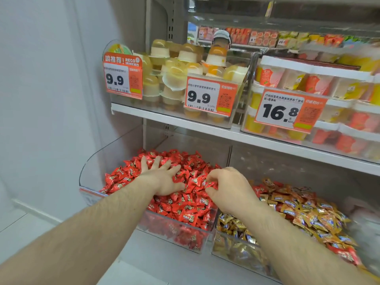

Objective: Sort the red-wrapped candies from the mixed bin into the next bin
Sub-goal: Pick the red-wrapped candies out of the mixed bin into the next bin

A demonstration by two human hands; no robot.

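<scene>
- Right hand [230,188]: fingers curled down, their tips pinching red-wrapped candies [211,185] at the right edge of the red pile; how many it holds cannot be told.
- Left hand [164,177]: fingers spread and straight, palm pressed flat on top of the red pile, holding nothing.
- Red bin [88,182]: a clear plastic bin on the lower shelf, heaped with red-wrapped candies; both hands are over it, both forearms reaching in from the lower edge of the view.
- Mixed bin [232,251]: a second clear bin just beside the red bin, on its right, filled mostly with gold-wrapped candies [298,210]; several red-wrapped pieces lie among them, at the back left and along the right side.
- Upper shelf [164,118]: a white shelf above both bins, carrying clear bins of jelly cups [174,73] on the left and boxed cups on the right.
- Price tags [209,97]: orange cards clipped to the upper bins, reading 9.9, 9.9 and 16.8.
- White wall [41,99]: stands to the left of the shelving.
</scene>
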